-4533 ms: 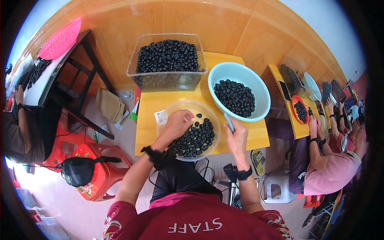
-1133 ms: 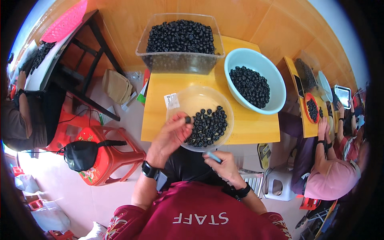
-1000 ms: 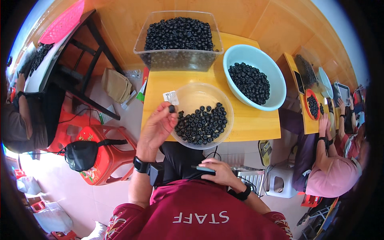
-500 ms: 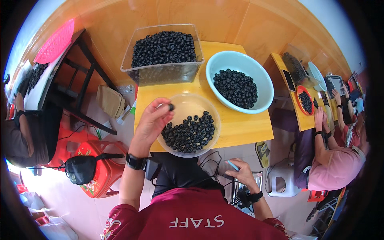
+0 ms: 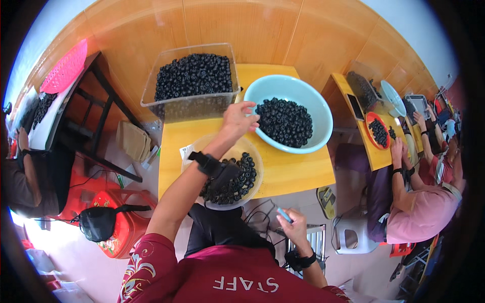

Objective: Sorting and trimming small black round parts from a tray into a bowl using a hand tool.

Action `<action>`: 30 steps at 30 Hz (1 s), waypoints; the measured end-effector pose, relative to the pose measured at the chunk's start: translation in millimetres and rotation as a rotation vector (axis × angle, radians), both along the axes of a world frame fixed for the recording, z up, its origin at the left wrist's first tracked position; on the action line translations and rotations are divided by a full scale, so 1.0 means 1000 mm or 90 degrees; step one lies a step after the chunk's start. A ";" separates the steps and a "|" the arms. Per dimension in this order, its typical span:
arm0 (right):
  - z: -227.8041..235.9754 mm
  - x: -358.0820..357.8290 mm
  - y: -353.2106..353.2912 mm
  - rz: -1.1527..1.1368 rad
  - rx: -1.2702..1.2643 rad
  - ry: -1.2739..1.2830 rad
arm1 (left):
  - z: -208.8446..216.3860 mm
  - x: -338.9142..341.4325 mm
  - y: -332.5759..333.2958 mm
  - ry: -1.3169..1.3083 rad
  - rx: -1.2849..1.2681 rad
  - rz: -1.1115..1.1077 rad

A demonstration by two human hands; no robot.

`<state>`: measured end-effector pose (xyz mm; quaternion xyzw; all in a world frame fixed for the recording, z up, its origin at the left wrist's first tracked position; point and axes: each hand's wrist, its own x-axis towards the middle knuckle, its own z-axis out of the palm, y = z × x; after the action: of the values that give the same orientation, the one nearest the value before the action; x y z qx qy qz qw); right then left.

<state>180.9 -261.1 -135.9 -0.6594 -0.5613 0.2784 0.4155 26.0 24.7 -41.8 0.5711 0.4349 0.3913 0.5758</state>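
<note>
My left hand (image 5: 241,119) reaches to the left rim of the light blue basin (image 5: 319,100), fingers apart and nothing visible between them. Small black ring-shaped parts (image 5: 285,122) are heaped in that basin. Below my left forearm stands a shallow clear round tub (image 5: 257,174) with more of these black parts (image 5: 247,177), some hidden by the wrist strap and the device on it. My right hand (image 5: 295,228) is closed around a thin light blue pen-like tool (image 5: 284,215), held low in front of the table.
A clear rectangular bin (image 5: 189,107) full of black parts stands at the back left of the yellow table (image 5: 283,174). On the left is a red stool (image 5: 117,237) with a black bag (image 5: 97,223). Co-workers sit at both sides; an orange-red tray (image 5: 378,132) lies at right.
My left hand has moved from above the round tub to the basin's rim. The black part it pinched no longer shows in its fingers. The right hand keeps the blue tool.
</note>
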 end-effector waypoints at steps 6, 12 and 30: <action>-0.017 0.005 0.013 -0.063 -0.035 0.071 | -0.030 -0.082 -0.032 0.122 0.033 -0.060; -0.001 -0.030 0.043 -0.072 -0.005 0.098 | -0.061 -0.107 -0.067 0.339 0.122 -0.039; 0.011 -0.075 0.070 -0.083 -0.070 0.319 | -0.088 -0.084 -0.053 0.348 0.225 -0.072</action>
<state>106.1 -191.5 -125.1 -0.6260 -0.3817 0.4356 0.5222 -57.6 -28.3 -129.8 0.7696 0.4661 0.2602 0.3504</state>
